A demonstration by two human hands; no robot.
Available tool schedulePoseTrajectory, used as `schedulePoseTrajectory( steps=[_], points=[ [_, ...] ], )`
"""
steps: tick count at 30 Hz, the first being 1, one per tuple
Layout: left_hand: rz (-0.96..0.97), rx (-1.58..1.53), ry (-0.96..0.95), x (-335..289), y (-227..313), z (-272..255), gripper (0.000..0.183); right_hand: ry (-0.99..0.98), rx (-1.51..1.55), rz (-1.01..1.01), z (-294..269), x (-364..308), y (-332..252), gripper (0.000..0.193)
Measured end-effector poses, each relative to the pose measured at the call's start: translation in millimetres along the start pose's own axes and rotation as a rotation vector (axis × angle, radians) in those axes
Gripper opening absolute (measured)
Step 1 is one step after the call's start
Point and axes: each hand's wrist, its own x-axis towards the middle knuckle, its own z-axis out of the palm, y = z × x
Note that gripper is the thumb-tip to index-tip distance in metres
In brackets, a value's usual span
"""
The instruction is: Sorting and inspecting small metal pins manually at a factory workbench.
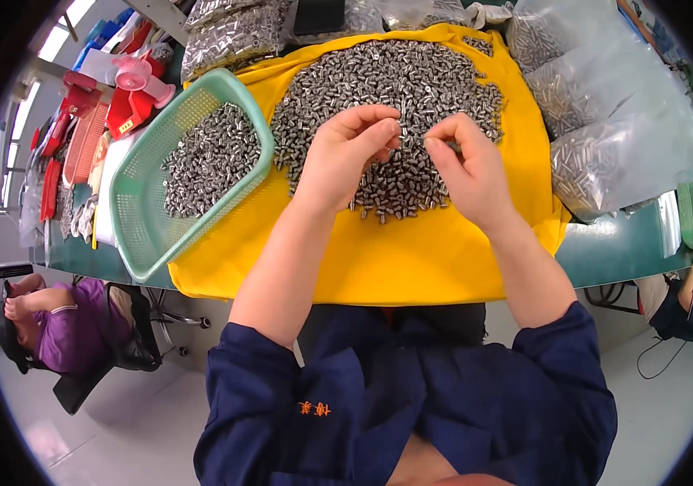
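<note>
A wide heap of small silvery metal cylinders [379, 81] covers a yellow cloth [379, 271] in front of me. Over the heap's near half, my left hand [350, 150] is closed, thumb and index finger pinched together. To its right, my right hand [469, 166] is closed in a similar pinch, its fingertips pointing toward the left hand. A narrow gap separates the two hands. Whatever sits between the fingertips of either hand is too small or hidden to make out. Left of the heap, a pale green perforated basket [140, 235] holds more of the metal cylinders.
Clear plastic bags of metal parts [593, 166] line the right side; more bags [229, 49] lie at the back, near a dark flat object [319, 16]. A pink fan [140, 77] and red bins [123, 113] stand left. People sit at far left [87, 324] and far right [690, 300].
</note>
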Motion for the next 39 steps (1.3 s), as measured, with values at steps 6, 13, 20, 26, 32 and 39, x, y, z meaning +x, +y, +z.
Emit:
schedulePoseTrajectory(
  steps=[6,13,20,26,32,39],
  points=[
    [-0.098,-0.227,-0.155,-3.8,-7.0,3.6,0.014,-0.007,0.143,-0.035,-1.8,0.2,3.2,0.007],
    [-0.119,-0.290,-0.173,-4.7,-9.5,7.0,0.014,-0.037,0.175,0.018,-4.0,-1.5,-1.7,0.005],
    [-0.023,-0.167,-0.140,-3.6,-13.0,8.4,0.014,-0.047,-0.065,-0.047,-6.6,-1.9,-11.9,0.004],
    [0.014,-0.038,-0.081,-6.2,-9.6,9.9,0.012,-0.028,-0.151,-0.127,-0.5,-1.7,-7.0,0.004],
    [0.259,0.022,0.059,-11.4,12.1,4.8,0.011,0.077,0.019,-0.105,-3.6,-5.6,-9.2,0.003],
    [0.384,1.296,0.829,-77.4,86.8,-88.2,0.019,0.115,0.037,-0.125,-5.5,0.6,-9.0,0.004]
  ],
)
